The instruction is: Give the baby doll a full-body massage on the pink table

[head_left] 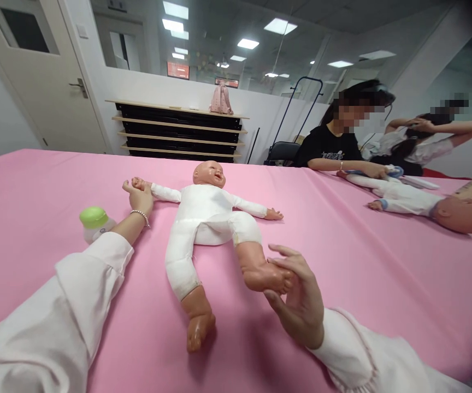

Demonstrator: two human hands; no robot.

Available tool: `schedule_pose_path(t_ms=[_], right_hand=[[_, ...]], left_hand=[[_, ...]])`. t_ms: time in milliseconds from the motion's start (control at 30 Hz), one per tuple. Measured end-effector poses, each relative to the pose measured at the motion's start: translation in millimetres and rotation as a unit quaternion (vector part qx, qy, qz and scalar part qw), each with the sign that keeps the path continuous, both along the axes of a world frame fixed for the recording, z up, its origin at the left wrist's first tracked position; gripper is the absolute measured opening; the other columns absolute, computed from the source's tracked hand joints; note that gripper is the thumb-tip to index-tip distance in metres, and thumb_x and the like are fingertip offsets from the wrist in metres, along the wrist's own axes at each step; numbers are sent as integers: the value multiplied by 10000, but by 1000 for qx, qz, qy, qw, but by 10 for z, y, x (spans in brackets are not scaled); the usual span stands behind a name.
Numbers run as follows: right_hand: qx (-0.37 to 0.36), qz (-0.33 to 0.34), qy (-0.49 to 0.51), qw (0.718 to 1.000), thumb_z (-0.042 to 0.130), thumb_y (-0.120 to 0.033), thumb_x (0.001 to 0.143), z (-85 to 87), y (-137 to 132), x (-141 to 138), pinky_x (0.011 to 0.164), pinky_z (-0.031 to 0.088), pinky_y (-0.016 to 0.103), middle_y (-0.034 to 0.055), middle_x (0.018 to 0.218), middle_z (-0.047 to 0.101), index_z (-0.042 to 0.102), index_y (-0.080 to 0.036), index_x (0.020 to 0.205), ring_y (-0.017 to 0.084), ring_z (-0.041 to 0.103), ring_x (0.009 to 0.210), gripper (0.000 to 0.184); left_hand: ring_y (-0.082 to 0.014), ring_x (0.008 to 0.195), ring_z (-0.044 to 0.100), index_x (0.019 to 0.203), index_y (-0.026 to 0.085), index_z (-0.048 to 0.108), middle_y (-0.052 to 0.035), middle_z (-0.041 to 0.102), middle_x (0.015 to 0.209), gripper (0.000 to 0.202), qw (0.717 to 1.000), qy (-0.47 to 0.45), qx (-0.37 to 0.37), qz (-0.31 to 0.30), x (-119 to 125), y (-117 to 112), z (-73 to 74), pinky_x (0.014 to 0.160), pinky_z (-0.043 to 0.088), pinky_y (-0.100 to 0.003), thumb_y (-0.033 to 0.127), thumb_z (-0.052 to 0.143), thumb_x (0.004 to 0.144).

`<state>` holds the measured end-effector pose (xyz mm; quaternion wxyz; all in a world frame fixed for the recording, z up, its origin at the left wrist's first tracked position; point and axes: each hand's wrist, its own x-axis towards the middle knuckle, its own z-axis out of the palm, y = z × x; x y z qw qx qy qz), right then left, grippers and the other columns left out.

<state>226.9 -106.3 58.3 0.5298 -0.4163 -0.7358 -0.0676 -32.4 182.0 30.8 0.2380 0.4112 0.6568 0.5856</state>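
A vinyl baby doll point(207, 218) with a white cloth body is laid on its back on the pink-covered counter point(367, 284), its head pointing away, between the two hands, which are held well apart. Each is closed on a limb: the doll's outstretched hand point(138, 183) is pinched by the left hand point(141, 201), with a beaded bracelet point(140, 217) worn at that wrist, while the doll's foot point(264, 275) is raised and clasped by the right hand point(301, 305), thumb and fingers around it. A green-capped baby bottle point(95, 222) is placed just beside the left hand. Further along the counter, a second doll point(400, 199) is handled by a co-worker in a black T-shirt point(326, 150) (another person point(420, 144) is seen behind, arms raised). Dark shelving point(178, 131) stands beyond the counter.
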Motion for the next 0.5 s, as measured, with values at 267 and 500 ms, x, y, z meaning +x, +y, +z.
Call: schedule_pose_path(t_ms=[267,500], right_hand=[[-74,80,-164,980,548,-289,879,685,627,-382,876,497,344,70,1043,585,468,-169,1122,184,568,1006,283],[-189,46,-348,917,506,-344,891,332,1205,-723,643,503,306,110,1101,534,500,-134,1113,170,563,817,306]], left_hand=[[-202,987,603,1113,143,585,-71,650,1080,370,947,177,180,-201,447,-156,516,917,450,-336,179,645,749],[-192,966,604,1111,237,656,-16,677,1069,328,834,352,167,-392,698,-178,465,880,458,-296,302,555,806]])
